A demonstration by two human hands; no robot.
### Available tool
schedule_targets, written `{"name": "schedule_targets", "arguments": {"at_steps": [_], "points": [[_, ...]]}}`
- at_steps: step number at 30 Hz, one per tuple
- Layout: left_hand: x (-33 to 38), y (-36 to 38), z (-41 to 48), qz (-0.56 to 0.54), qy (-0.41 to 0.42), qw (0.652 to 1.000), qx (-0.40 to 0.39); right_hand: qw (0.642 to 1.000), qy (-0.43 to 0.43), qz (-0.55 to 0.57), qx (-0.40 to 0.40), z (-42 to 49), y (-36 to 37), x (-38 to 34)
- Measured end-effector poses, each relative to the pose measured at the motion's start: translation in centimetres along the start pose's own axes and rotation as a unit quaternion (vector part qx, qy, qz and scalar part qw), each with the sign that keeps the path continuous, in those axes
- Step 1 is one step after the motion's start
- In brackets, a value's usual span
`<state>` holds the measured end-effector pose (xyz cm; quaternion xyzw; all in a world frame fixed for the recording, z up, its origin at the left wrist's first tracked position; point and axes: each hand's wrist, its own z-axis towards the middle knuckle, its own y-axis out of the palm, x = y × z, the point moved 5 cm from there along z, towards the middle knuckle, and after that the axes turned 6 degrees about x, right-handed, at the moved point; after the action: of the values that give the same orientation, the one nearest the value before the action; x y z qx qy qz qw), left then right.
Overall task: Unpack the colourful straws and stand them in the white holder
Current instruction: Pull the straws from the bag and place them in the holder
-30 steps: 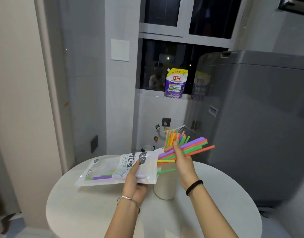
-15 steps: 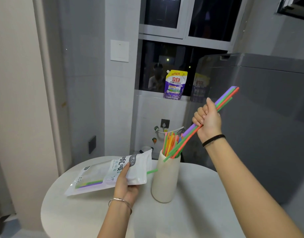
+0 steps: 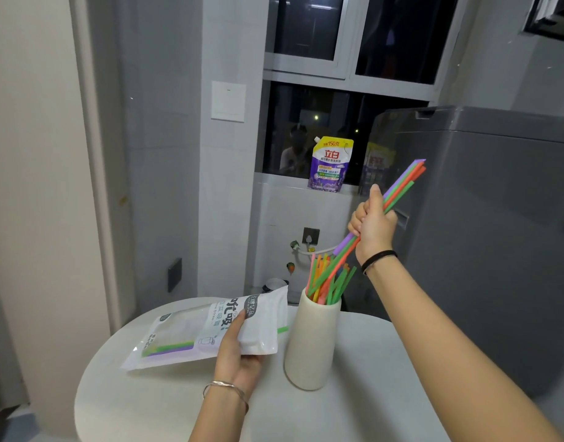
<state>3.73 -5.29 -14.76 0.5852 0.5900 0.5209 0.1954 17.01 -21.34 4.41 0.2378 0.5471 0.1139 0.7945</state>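
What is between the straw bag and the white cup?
Just one green straw poking out of the straw bag toward the white holder, and bare round table beneath, in the head view.

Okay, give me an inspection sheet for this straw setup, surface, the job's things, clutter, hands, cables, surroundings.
Surface: round white table, bare besides the holder.
Job's things: white holder upright, holding straws; straw packet with a few straws left inside.
Clutter: nothing seen.
Hands: left hand holds the packet; right hand grips a straw bundle angled into the holder.
Cables: white hose on the wall.
Surroundings: washing machine, detergent pouch on the window sill.
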Motion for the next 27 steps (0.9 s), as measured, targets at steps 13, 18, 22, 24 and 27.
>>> {"name": "schedule_targets", "arguments": {"at_steps": [13,18,22,24,27], "points": [[-0.5,0.1,0.0,0.007,0.0,1.0,-0.007,0.983,-0.021,-0.11,-0.145,-1.1,2.0,2.3],[-0.4,0.1,0.0,0.012,0.004,1.0,-0.006,0.973,-0.01,-0.139,-0.184,-1.4,1.9,3.3],[-0.3,0.0,0.0,0.008,0.008,1.0,0.004,0.955,0.02,-0.188,-0.228,-2.0,1.4,4.3],[-0.3,0.1,-0.1,0.008,0.004,1.0,-0.002,0.945,0.005,-0.218,-0.242,-1.9,1.1,4.1],[-0.3,0.1,-0.1,0.017,-0.004,1.0,-0.006,0.923,-0.058,-0.285,-0.25,-1.4,0.9,3.4]]}}
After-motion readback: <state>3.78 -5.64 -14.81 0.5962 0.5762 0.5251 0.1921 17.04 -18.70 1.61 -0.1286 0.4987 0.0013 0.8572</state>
